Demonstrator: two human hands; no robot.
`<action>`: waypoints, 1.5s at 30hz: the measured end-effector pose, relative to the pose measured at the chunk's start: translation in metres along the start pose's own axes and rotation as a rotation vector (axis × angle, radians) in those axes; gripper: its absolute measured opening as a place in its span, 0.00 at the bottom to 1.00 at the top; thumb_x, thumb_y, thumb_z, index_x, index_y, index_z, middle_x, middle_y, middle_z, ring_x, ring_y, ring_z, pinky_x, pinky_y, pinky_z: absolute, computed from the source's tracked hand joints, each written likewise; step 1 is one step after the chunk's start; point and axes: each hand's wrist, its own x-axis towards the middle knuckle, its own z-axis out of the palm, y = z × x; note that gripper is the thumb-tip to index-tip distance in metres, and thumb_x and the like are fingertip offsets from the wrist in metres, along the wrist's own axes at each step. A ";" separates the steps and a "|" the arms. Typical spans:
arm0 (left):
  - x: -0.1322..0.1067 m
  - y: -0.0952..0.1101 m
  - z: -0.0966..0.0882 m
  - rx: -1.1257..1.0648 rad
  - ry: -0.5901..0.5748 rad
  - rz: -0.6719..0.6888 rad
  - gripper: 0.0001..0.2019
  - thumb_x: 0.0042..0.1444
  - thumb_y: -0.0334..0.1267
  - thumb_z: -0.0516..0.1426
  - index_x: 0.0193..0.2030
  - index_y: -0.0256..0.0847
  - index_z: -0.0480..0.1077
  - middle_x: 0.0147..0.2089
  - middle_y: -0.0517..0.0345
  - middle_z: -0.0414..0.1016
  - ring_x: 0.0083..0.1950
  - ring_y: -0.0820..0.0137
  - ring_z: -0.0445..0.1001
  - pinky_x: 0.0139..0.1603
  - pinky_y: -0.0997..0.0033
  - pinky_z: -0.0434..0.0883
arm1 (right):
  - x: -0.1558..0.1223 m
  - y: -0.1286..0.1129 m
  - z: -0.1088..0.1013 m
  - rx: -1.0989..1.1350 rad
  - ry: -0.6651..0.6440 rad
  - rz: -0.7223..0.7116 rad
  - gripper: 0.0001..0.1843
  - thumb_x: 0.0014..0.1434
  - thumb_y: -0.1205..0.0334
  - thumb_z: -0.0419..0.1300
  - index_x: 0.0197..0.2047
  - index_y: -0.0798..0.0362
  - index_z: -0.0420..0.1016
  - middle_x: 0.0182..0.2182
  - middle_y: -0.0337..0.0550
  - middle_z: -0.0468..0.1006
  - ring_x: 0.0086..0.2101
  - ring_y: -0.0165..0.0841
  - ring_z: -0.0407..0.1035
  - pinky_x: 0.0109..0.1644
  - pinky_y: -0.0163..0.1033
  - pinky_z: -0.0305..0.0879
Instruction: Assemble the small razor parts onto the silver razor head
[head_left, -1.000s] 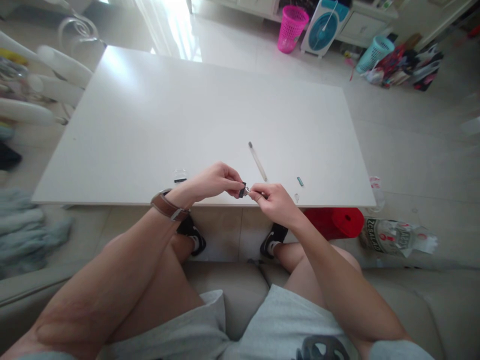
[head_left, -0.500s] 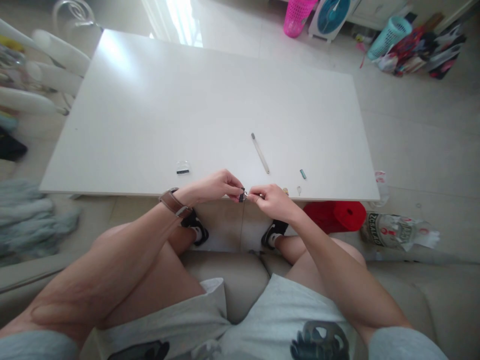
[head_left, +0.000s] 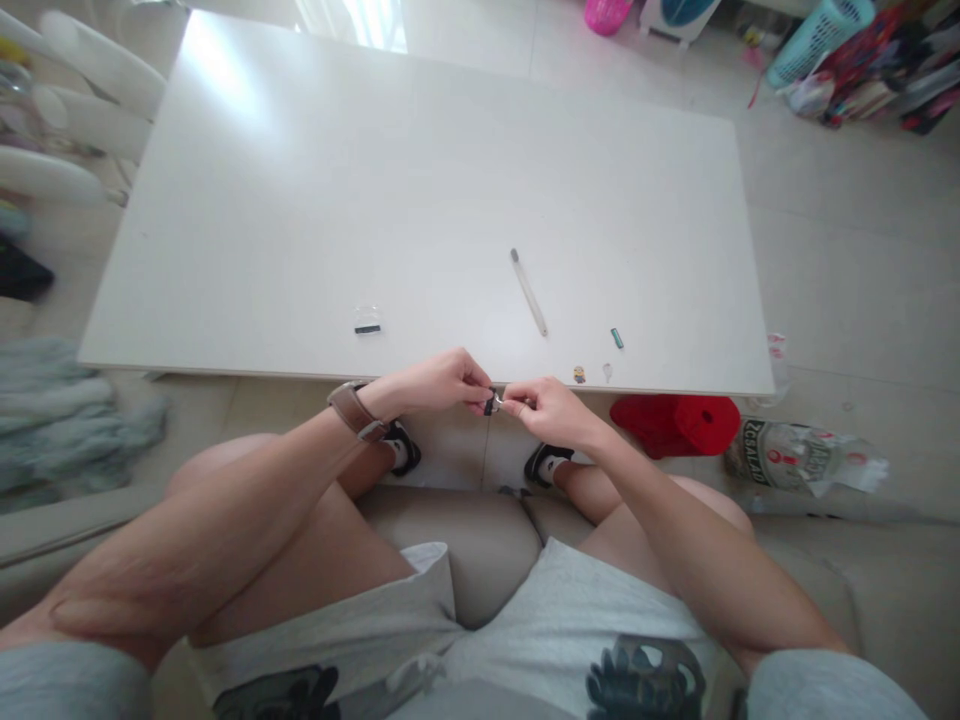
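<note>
My left hand (head_left: 439,382) and my right hand (head_left: 546,410) meet fingertip to fingertip just off the near edge of the white table (head_left: 420,200). Between them they pinch a small black and silver part (head_left: 491,402), too small to name. My left wrist wears a brown-strapped watch (head_left: 352,410). On the table beyond my hands lie a thin clear stick (head_left: 529,291), a tiny teal piece (head_left: 616,338), a small round yellow piece (head_left: 579,374), a tiny clear piece (head_left: 607,372) and a small clear packet with a black strip (head_left: 367,321).
I sit on a beige sofa, knees apart, black shoes (head_left: 401,457) on the tiled floor. A red roll (head_left: 686,425) and a printed plastic bag (head_left: 795,458) lie on the floor at the right. White chairs (head_left: 67,130) stand at the left, baskets and clutter at the far right.
The view has tipped down and my hands have drawn back from over the table's edge toward my knees, still pinched together on the small part. The round yellow piece now shows.
</note>
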 end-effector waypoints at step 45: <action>-0.005 0.021 -0.023 -0.157 0.252 0.067 0.11 0.60 0.41 0.62 0.35 0.35 0.83 0.34 0.54 0.83 0.36 0.72 0.75 0.39 0.73 0.68 | 0.003 -0.005 -0.030 0.268 0.061 -0.165 0.12 0.70 0.57 0.58 0.42 0.55 0.79 0.31 0.40 0.77 0.30 0.30 0.66 0.35 0.36 0.60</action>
